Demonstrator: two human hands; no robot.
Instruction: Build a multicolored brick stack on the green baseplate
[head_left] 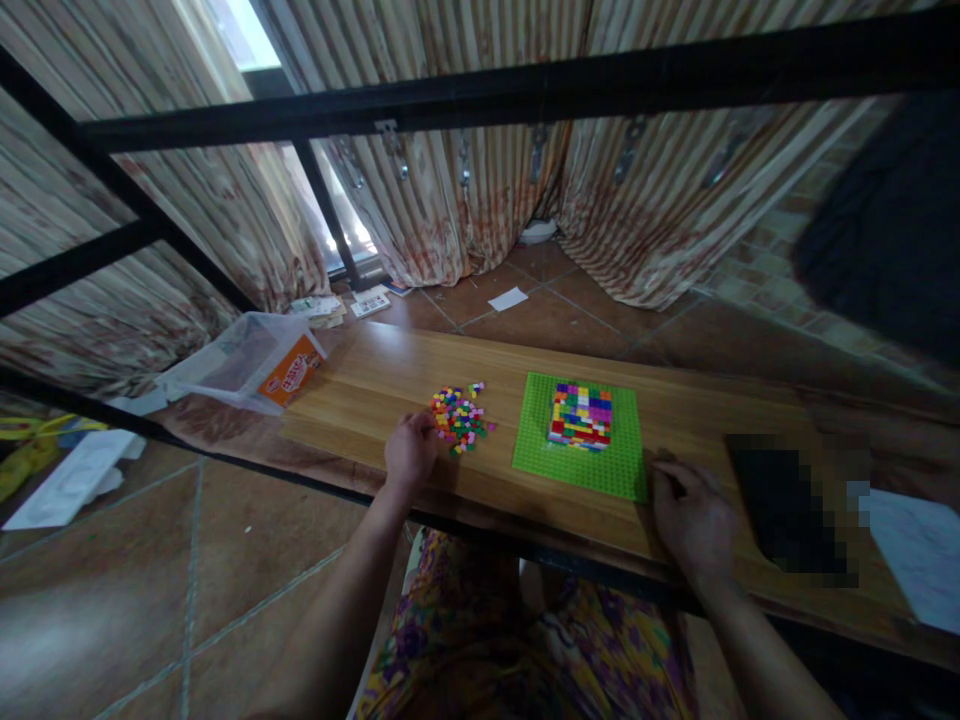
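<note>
My left hand (411, 452) rests at the left edge of a loose pile of small coloured toy bricks (463, 425), its fingers drawn together. Whatever is between those fingertips, if anything, is too small to make out. Right of the pile lies a bright green studded baseplate (529, 455). A block built of many coloured bricks (581, 417) stands on it, with layered sides and a patchwork top. Beside the plate's right edge, my right hand (694, 515) lies on the table with its fingers curled in, and nothing shows in them.
All this is on a narrow wooden table (375, 365). A clear plastic box (240, 365) with an orange label stands at its left end. To the right are a dark flat object (780, 510), partly pixelated, and a whitish sheet (919, 555). A black metal bar (480, 100) crosses beyond.
</note>
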